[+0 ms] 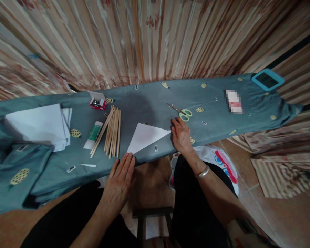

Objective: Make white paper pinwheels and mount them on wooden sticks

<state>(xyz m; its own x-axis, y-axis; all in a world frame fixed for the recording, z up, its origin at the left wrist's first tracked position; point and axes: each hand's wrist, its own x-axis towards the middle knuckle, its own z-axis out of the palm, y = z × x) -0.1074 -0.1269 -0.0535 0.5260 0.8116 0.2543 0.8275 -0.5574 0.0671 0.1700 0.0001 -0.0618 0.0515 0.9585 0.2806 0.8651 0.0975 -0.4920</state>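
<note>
A white paper triangle (147, 136) lies flat on the cloth-covered table, its long side toward me. My left hand (124, 169) rests at the table's front edge, fingers stretched out and their tips at the triangle's near left corner. At the right corner, my right hand (181, 134) lies with its fingers extended and touching the paper's tip or the cloth beside it. Just beyond that hand are scissors (185, 114) with pale green handles, blades pointing away to the left. Neither hand grips anything.
Several wooden sticks (113, 132) lie left of the triangle, beside a glue stick (93, 135). Behind them sits an open small box (98, 102) of metal pieces. A stack of white paper (38, 124) is far left, a paper scrap (88, 165) near the front. A blue-framed device (268, 80) stands far right.
</note>
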